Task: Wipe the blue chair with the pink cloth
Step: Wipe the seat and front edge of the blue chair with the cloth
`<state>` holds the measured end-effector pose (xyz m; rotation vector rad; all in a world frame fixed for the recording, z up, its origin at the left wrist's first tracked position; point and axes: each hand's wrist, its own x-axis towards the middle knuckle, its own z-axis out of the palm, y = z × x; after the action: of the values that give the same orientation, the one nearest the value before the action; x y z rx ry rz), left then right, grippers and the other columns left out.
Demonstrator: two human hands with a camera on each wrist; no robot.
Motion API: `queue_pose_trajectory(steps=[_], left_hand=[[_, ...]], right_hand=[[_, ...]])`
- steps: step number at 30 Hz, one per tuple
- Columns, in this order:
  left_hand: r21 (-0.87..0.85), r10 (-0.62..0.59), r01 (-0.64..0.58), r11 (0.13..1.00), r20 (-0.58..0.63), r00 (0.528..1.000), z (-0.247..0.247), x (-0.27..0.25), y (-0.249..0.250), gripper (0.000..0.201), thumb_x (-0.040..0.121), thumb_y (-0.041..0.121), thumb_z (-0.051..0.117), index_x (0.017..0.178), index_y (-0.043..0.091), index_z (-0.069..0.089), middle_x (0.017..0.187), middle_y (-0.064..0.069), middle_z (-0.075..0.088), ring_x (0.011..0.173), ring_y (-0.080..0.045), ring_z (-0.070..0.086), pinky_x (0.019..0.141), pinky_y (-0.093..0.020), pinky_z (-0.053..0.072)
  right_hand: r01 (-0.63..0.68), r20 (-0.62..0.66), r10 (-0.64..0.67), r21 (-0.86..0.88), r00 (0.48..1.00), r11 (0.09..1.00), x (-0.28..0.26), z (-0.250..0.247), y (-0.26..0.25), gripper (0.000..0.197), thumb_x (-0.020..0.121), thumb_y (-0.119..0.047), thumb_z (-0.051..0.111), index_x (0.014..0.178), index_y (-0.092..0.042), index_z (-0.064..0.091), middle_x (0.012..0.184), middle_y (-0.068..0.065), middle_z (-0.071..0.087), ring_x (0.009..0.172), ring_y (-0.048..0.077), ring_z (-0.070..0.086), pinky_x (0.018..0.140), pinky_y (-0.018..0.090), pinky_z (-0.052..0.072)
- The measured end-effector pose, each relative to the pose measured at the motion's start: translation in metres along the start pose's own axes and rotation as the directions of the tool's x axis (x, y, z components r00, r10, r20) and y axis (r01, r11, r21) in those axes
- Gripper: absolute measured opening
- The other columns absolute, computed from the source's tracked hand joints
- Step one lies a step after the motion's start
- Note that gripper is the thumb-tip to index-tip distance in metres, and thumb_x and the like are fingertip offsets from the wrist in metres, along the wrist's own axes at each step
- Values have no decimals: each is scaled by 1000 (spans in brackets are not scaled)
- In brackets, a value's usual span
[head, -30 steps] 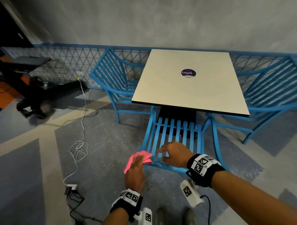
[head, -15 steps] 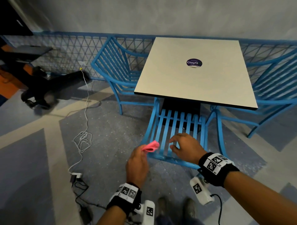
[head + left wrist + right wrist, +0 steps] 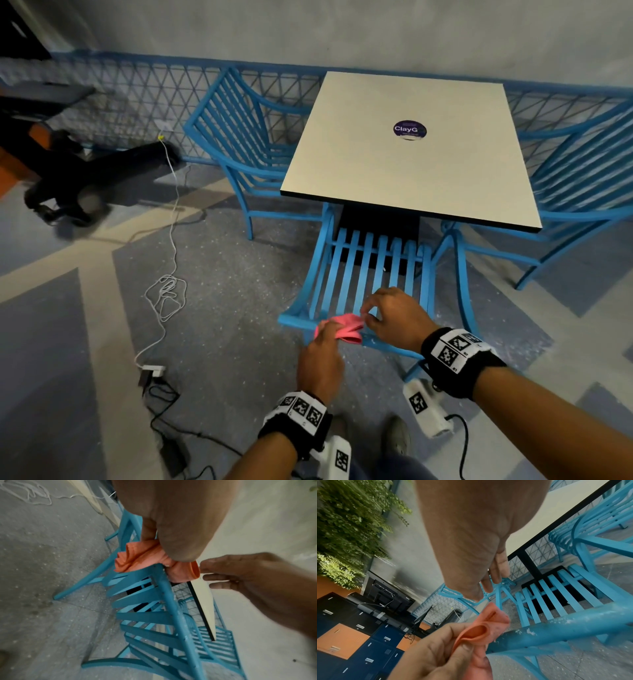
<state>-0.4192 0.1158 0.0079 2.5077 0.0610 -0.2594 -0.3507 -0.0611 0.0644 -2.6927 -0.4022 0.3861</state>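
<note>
The blue chair [image 3: 366, 270] is tucked under the table with its slatted back towards me. My left hand [image 3: 323, 342] grips the bunched pink cloth [image 3: 342, 329] and holds it against the chair's top rail [image 3: 387, 345], near its left end. In the left wrist view the cloth [image 3: 140, 557] drapes over the rail [image 3: 171, 608]. My right hand [image 3: 373, 311] hovers just right of the cloth with loosely extended fingers [image 3: 216, 574] at the cloth's end; no grip shows. The right wrist view shows the cloth [image 3: 481, 631] pinched by left-hand fingers [image 3: 447, 649] beside the dusty rail [image 3: 565, 627].
A beige square table [image 3: 404, 164] stands over the chair's seat. Two more blue chairs [image 3: 246, 137] [image 3: 582, 171] flank it before a blue lattice fence. A white cable [image 3: 168, 294], a power adapter [image 3: 152, 371] and a black floor object [image 3: 85, 178] lie at left.
My left hand has carried the cloth up and rightward onto the chair's top rail. My right hand has shifted from the rail to the cloth's right end.
</note>
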Motion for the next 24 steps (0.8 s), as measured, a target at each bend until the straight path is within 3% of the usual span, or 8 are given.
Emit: queue_pose_trajectory(steps=[3, 6, 10, 14, 16, 18, 22, 24], left_hand=[[-95, 25, -26, 995, -11, 1000, -16, 2, 3, 27, 95, 18, 57, 120, 29, 57, 97, 1, 74, 84, -15, 69, 71, -23, 54], [-117, 11, -20, 993, -82, 997, -44, 9, -9, 22, 95, 21, 59, 115, 30, 60, 100, 3, 74, 87, -16, 70, 78, -35, 60], [-54, 7, -18, 998, -193, 981, -70, 25, -41, 43, 88, 3, 56, 120, 31, 66, 114, 2, 74, 99, -25, 69, 80, -33, 52], [-67, 153, -167, 984, -169, 974, -54, 24, -52, 66, 80, -8, 56, 121, 43, 62, 123, 15, 69, 107, -9, 67, 93, -27, 53], [-70, 211, -221, 973, -129, 969, -32, 12, -45, 67, 80, -9, 56, 124, 41, 62, 130, 16, 64, 115, -5, 62, 100, -28, 50], [-126, 146, -159, 979, -112, 983, -16, 0, -35, 63, 84, -7, 57, 129, 37, 61, 135, 10, 62, 115, -9, 63, 99, -26, 50], [-325, 191, -221, 920, -122, 974, -21, -7, -20, 53, 88, -4, 56, 124, 33, 65, 119, 19, 64, 104, 17, 54, 93, -3, 42], [-357, 124, -165, 919, -135, 983, -37, 3, -28, 38, 90, 8, 55, 119, 29, 68, 114, 16, 67, 96, 9, 59, 83, -3, 44]], right_hand=[[31, -40, -31, 11, 999, 999, 4, 1, -3, 16, 93, -33, 58, 99, -26, 71, 104, -8, 69, 102, 14, 57, 88, 34, 50], [40, -68, -39, 21, 997, 999, 8, 2, -3, 15, 93, -33, 57, 96, -27, 71, 101, -9, 69, 99, 14, 57, 86, 33, 50], [42, -101, -39, 26, 994, 999, 11, 5, -1, 13, 93, -34, 56, 94, -29, 69, 93, -9, 67, 91, 15, 57, 80, 34, 50], [40, -104, -37, 25, 994, 999, 11, 11, -4, 12, 93, -34, 56, 91, -32, 68, 95, -12, 66, 93, 13, 57, 78, 31, 51], [53, -94, -51, 21, 994, 998, 12, 14, -7, 13, 93, -34, 57, 90, -30, 69, 98, -12, 67, 96, 14, 58, 78, 30, 50], [73, -76, -72, 6, 994, 997, 14, 16, -12, 14, 93, -32, 57, 94, -27, 70, 101, -10, 68, 99, 15, 58, 81, 28, 49], [129, -78, -130, -25, 988, 991, 23, 16, -21, 15, 92, -30, 58, 100, -25, 69, 112, -4, 66, 106, 17, 56, 87, 28, 47], [138, -90, -141, -38, 986, 990, 29, 15, -25, 16, 93, -32, 57, 102, -26, 69, 119, -3, 64, 111, 17, 54, 93, 31, 47]])
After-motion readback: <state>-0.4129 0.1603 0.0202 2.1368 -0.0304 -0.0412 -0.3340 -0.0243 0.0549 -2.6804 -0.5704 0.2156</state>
